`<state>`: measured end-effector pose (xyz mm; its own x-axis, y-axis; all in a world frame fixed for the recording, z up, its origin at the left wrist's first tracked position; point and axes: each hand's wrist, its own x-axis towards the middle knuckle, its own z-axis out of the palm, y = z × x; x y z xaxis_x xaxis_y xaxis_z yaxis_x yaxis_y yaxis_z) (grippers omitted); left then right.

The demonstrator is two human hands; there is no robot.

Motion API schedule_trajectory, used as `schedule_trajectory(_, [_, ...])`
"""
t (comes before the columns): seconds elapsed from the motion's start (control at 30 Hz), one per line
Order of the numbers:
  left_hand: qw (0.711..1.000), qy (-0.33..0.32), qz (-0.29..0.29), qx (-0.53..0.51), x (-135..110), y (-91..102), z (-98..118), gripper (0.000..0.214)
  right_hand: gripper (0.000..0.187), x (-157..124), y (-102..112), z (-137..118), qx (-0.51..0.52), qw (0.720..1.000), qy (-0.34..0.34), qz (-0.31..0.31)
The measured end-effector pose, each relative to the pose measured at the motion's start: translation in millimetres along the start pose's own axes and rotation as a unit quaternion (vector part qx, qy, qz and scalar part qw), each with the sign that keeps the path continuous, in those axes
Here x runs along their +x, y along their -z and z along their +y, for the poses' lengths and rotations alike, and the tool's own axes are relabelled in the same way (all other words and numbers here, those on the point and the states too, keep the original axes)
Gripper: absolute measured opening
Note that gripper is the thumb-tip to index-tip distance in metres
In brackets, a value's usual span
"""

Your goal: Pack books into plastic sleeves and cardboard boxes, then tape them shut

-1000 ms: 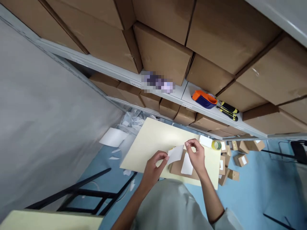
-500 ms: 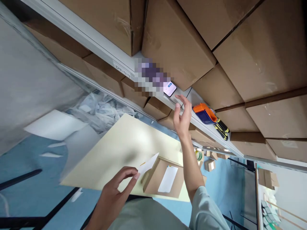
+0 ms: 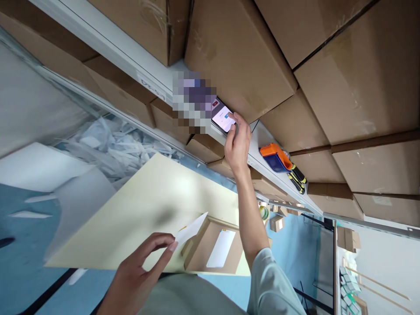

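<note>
My left hand (image 3: 144, 262) pinches the corner of a white paper slip (image 3: 193, 228) between thumb and fingertips, above the table. Below and to the right of the slip, a cardboard box (image 3: 197, 258) with a white label (image 3: 222, 248) rests on the pale yellow table (image 3: 138, 218). A phone (image 3: 222, 119) with a lit screen lies on the shelf edge, its far part hidden by a blurred patch. Reaching up to it, my right hand (image 3: 239, 142) has a fingertip at the screen, with thumb and index finger apart; it does not grip the phone.
Large cartons (image 3: 239, 57) fill the shelf (image 3: 259, 148). An orange and blue tape dispenser (image 3: 276, 157) and yellow-black handled tools (image 3: 298, 178) lie on its edge. Crumpled plastic wrap (image 3: 111, 144) is heaped left of the table. A tape roll (image 3: 264, 213) is beyond my forearm.
My right hand has moved up and left from beside the phone to touch its screen. The left hand still holds the paper slip, and the view has shifted slightly.
</note>
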<state>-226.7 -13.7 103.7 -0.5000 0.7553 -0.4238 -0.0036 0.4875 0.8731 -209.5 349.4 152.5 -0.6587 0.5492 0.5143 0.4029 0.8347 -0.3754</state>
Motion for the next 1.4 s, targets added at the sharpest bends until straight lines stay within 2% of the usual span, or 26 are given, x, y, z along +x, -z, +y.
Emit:
schedule_trajectory(0.27, [0.999,-0.026,0.047,-0.007,5,-2.0,-4,0.045,0.049,5,-1,-2,0.0,0.998,-0.036,-0.047])
schedule_trajectory(0.57, [1.0,-0.01,0.019,0.004,7,2.5,-7,0.041,0.052,2,0,2,0.013,0.999,-0.026,-0.018])
schedule_trajectory(0.73, [0.999,-0.025,0.033,-0.01,6,1.0,-2,0.043,0.052,1,0,2,0.024,0.999,-0.021,0.001])
schedule_trajectory(1.0, [0.998,-0.046,0.02,-0.027,-1,0.5,6,0.037,0.051,-1,6,-10,0.049,0.998,-0.027,0.029])
schedule_trajectory(1.17, [0.998,-0.049,0.027,-0.032,-6,3.4,4,0.04,0.049,16,3,-24,0.043,0.999,0.001,0.001])
schedule_trajectory(1.4, [0.998,-0.034,0.034,-0.043,-9,16.5,0,0.038,0.047,53,-23,-38,0.032,0.994,0.04,-0.096])
